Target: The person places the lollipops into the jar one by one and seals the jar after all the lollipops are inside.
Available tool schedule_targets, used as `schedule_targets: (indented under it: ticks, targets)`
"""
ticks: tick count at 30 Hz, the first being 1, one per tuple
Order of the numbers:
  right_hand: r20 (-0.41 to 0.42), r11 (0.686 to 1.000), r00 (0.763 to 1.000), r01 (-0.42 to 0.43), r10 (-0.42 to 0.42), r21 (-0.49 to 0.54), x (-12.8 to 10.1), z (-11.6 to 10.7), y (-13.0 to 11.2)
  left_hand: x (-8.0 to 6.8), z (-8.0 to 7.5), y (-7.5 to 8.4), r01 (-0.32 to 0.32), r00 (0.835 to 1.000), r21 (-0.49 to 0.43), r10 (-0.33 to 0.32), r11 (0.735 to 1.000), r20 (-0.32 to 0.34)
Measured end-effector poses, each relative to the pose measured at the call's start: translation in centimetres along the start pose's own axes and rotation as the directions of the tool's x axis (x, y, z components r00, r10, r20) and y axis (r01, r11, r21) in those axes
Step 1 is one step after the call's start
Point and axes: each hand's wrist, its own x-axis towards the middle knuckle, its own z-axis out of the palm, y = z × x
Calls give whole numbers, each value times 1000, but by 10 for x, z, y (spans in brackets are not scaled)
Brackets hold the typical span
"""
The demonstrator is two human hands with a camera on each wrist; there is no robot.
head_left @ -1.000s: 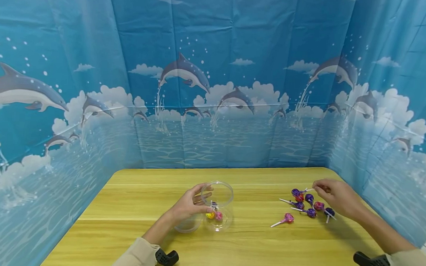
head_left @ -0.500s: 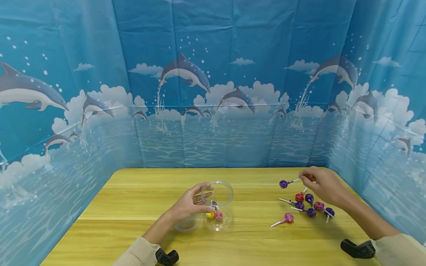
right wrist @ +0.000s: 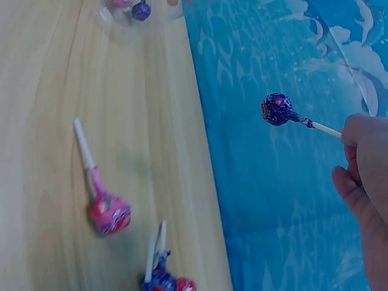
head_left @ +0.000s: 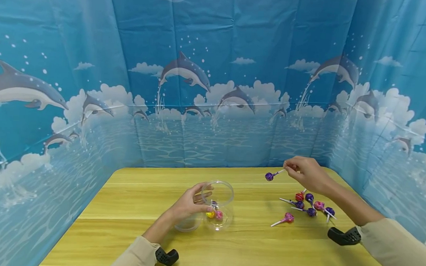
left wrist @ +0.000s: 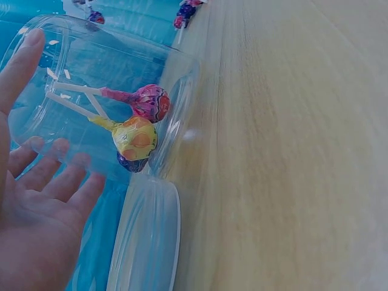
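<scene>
My left hand (head_left: 192, 203) holds a clear plastic jar (left wrist: 121, 54) upright on the table, thumb on the near side and fingers round the far side. Inside the jar lie a pink lollipop (left wrist: 150, 103), a yellow lollipop (left wrist: 136, 138) and a dark purple one (left wrist: 132, 163). My right hand (head_left: 307, 175) pinches the white stick of a purple lollipop (head_left: 269, 176) and keeps it raised above the table, candy end toward the jar. In the right wrist view the purple lollipop (right wrist: 277, 109) hangs apart from everything else.
A clear round lid (left wrist: 151, 236) lies on the table beside the jar. A pink lollipop (head_left: 288, 218) lies alone at the right, near a loose group of several purple, red and pink ones, including a red lollipop (head_left: 299, 196). A dolphin-print curtain (head_left: 212, 141) stands behind the wooden table (head_left: 131, 208).
My right hand has lifted the purple lollipop from the group and carried it up and leftward. My left hand and the jar have stayed in place.
</scene>
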Motion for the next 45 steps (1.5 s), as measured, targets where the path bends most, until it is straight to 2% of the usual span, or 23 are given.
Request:
schedule_targets:
  ticks: [15, 22, 29, 40, 45]
  targets:
    - [33, 993, 995, 94, -96, 78, 48, 11, -36, 1, -2, -1, -8, 1000, 1, 8, 1000, 13]
    - [26, 982, 987, 155, -158, 113, 69, 23, -54, 0, -3, -1, -2, 1000, 0, 2, 1000, 12]
    - [50, 969, 981, 177, -188, 170, 82, 41, -69, 1, -2, -2, -10, 1000, 17, 10, 1000, -5]
    - [141, 957, 963, 198, -231, 214, 95, 76, -88, -3, -2, -5, -8, 1000, -18, 8, 1000, 1]
    - [204, 944, 938, 231, -280, 234, 101, 88, -94, 0, -1, -4, -1, 1000, -29, 1, 1000, 0]
